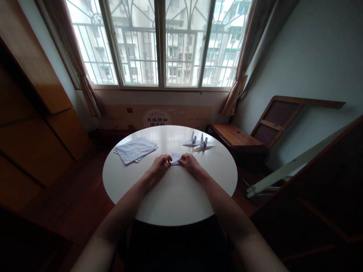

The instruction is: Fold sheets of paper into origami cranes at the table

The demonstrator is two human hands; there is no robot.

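A small folded sheet of paper [175,159] lies on the round white table [176,200], between my two hands. My left hand [162,163] grips its left edge with curled fingers. At its right edge, my right hand [190,162] has the paper pinched between thumb and fingers. Both hands rest low, close to the tabletop, and hide parts of the paper's sides. Beyond my right hand stand two folded paper cranes [204,142], side by side with wings spread. Left of my left hand is a loose stack of creased paper sheets [136,148].
A barred window [161,45] with tied curtains is behind the table. To the right, a low wooden bench [235,135] stands by the wall, with a wooden frame [272,121] leaning there. Wooden cabinets [34,113] line the left. A printed cardboard panel [119,113] stands below the window.
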